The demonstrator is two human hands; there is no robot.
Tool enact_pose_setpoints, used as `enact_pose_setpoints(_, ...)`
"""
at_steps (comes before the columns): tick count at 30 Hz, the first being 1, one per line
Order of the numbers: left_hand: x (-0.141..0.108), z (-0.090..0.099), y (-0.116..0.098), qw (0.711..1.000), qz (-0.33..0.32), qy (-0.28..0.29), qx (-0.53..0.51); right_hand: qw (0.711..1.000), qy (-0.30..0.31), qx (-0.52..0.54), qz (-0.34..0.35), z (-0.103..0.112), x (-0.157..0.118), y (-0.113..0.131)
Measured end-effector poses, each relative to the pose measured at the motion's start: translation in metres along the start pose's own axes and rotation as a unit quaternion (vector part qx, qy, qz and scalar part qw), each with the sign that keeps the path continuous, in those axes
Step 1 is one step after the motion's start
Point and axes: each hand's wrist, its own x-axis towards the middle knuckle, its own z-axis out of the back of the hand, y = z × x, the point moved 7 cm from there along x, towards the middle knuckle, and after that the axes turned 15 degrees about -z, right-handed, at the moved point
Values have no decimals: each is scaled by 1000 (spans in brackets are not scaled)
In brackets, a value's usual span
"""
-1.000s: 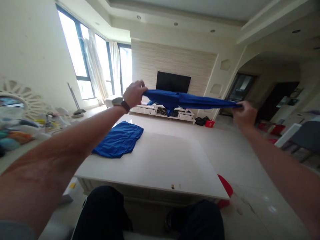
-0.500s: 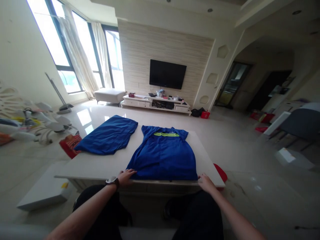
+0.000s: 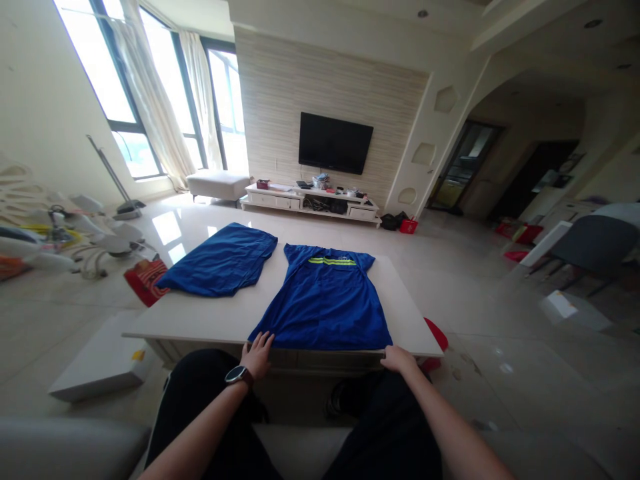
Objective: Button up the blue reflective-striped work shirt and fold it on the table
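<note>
A blue shirt [image 3: 325, 303] with yellow-green stripes near its far end lies spread on the white table [image 3: 410, 320], its hem along the near edge. At the hem's left corner, my left hand [image 3: 257, 355] rests with fingers spread over the cloth; its thumb is hidden. My right hand [image 3: 399, 359] is closed on the right corner of the hem, fingers bent at the table edge. To the left of the shirt lies another blue garment [image 3: 223, 260], flat and touched by neither hand.
A red striped bag [image 3: 145, 280] stands beyond the table's left side, and a white box [image 3: 97, 367] sits on the floor there. Something red [image 3: 435, 333] shows at the right edge. Farther off are a TV cabinet [image 3: 275, 199] and a grey chair [image 3: 593, 247].
The shirt's sides have drawn inward and its body looks longer and smoother. My right hand has closed on the hem corner; my left hand's fingers now spread over the other corner. The view shifted slightly.
</note>
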Motion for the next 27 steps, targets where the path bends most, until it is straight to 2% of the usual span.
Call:
enact_pose_setpoints(5,-5,-1,5,1000,-17,-7,-1,997,-58,-46,-15,2,-7,4)
enact_pose_setpoints(10,-7,3,4,1000,-12,-12,-7,996,-44,-75,-20,-3,-12,8)
enact_pose_setpoints(15,-12,11,3,1000,9,-9,28,992,-85,-87,-44,-16,-23,33)
enact_pose_setpoints(18,-21,5,7,998,49,35,33,991,-81,-84,-64,-33,-31,49)
enact_pose_setpoints(20,-28,-3,4,996,58,68,26,994,-60,-79,-55,-50,-38,62)
enact_pose_setpoints(22,-32,-12,-8,995,39,86,15,997,-10,-74,-18,-73,-46,78)
enact_pose_setpoints(24,-35,-25,-30,995,9,102,-8,994,75,-75,29,-103,-58,97)
enact_pose_setpoints(27,-44,-60,-76,983,-26,165,-73,975,188,-87,80,-143,-78,124)
